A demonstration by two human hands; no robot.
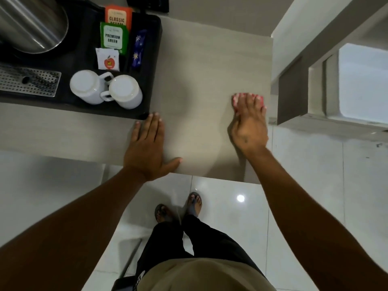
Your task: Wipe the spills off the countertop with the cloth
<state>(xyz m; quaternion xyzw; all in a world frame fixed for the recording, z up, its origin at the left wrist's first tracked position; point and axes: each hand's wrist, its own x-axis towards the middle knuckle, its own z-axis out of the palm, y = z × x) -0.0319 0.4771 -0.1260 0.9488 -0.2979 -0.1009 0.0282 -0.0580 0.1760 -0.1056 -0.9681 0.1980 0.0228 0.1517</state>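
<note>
A small pink cloth [238, 98] lies on the beige countertop [205, 66] close to its right edge. My right hand [248, 122] presses flat on top of the cloth, fingers spread, hiding most of it. My left hand [148, 144] rests flat and open on the countertop near the front edge, fingertips just short of the black tray's corner. No spill stands out on the surface from here.
A black tray [154, 59] at the left holds two upturned white mugs [106, 88], tea sachets [114, 36], a steel kettle [31, 24] and a perforated drip grille [29, 81]. The counter ends at the right [270, 80]; glossy white floor tiles lie below.
</note>
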